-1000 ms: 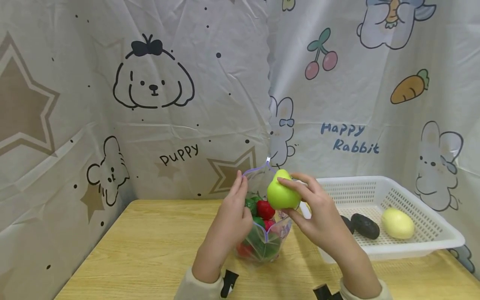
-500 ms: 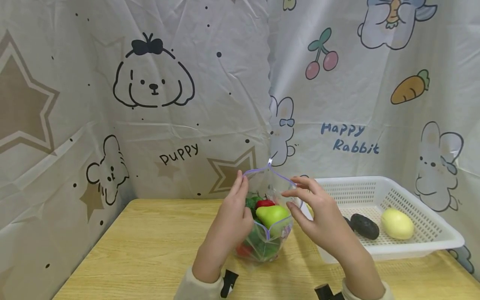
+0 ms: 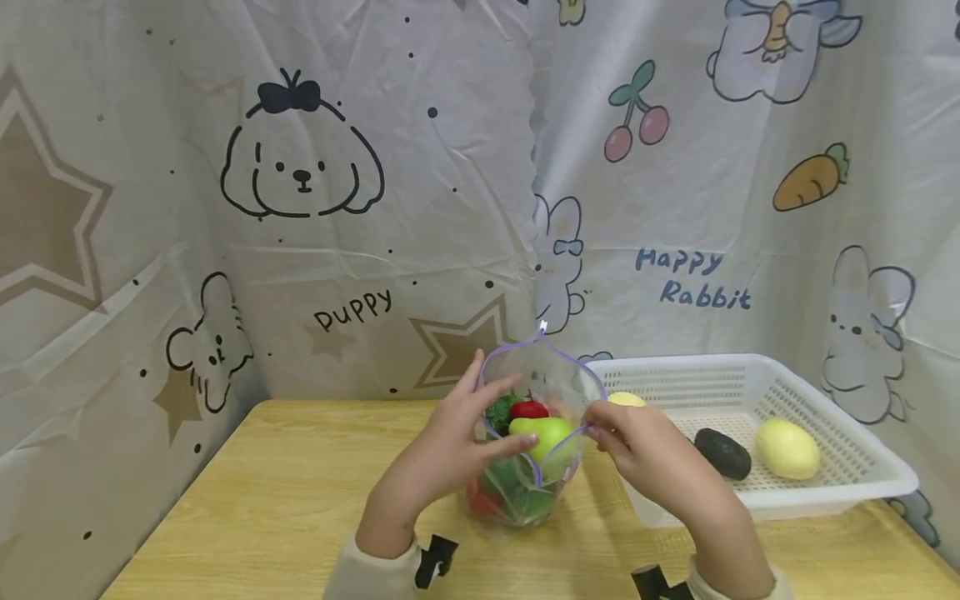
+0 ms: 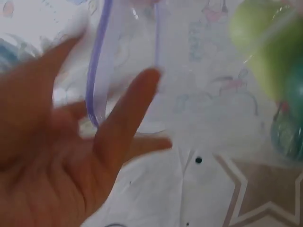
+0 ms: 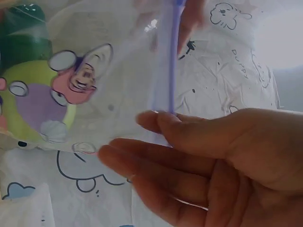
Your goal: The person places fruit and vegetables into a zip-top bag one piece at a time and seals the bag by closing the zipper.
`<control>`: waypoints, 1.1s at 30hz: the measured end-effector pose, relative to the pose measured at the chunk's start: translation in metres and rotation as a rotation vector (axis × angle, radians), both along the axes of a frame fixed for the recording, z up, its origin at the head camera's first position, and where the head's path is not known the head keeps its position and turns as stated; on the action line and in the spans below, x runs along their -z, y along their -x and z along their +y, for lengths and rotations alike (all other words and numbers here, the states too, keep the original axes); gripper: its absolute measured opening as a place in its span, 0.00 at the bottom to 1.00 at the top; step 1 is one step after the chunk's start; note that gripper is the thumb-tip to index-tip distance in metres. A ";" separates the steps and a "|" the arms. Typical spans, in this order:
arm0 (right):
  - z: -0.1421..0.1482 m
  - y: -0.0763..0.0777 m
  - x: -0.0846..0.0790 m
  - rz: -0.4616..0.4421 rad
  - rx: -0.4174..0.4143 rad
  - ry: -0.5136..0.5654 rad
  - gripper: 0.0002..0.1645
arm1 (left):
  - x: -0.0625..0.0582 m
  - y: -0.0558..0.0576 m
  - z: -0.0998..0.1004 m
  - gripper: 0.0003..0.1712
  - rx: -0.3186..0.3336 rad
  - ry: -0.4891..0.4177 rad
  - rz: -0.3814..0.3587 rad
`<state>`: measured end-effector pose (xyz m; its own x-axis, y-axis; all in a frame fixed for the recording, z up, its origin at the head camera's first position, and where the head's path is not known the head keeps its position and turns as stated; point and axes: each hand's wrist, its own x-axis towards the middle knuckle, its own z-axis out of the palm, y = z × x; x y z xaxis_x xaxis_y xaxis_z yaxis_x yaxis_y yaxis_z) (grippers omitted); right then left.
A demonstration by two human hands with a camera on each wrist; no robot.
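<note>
A clear zip bag (image 3: 551, 367) with a purple zip rim stands on the table with its mouth spread. Inside, a green pear (image 3: 553, 440) lies on top, beside a round red piece (image 3: 529, 409) and a dark green leafy-looking piece (image 3: 500, 412). My left hand (image 3: 450, 437) is at the bag's left rim, fingers spread apart; the left wrist view shows them straight and blurred near the purple zip (image 4: 97, 66). At the right rim my right hand (image 3: 648, 446) pinches the bag's edge, thumb and forefinger meeting on the purple zip strip (image 5: 165, 71) in the right wrist view.
To the right is a white perforated basket (image 3: 840, 492). It holds a dark oval piece (image 3: 722, 453), a pale yellow oval piece (image 3: 787, 448) and another yellow piece (image 3: 626, 399). A printed cloth (image 3: 360, 250) hangs behind the wooden table (image 3: 300, 500).
The pear went from my right hand into the bag, and that hand now pinches the bag's right rim. My left hand has spread its fingers and shifted slightly.
</note>
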<state>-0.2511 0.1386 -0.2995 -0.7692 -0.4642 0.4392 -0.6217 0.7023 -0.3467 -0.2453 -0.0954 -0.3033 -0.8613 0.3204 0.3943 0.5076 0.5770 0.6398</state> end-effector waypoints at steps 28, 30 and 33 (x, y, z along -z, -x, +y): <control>-0.019 -0.007 -0.009 0.234 -0.171 0.552 0.05 | -0.016 -0.012 -0.017 0.09 0.485 -0.427 -0.098; -0.019 -0.006 -0.008 0.234 -0.150 0.555 0.04 | -0.017 -0.012 -0.014 0.11 0.416 -0.394 -0.104; -0.017 -0.005 -0.005 0.258 -0.088 0.568 0.03 | -0.016 -0.010 -0.010 0.14 0.225 -0.375 -0.047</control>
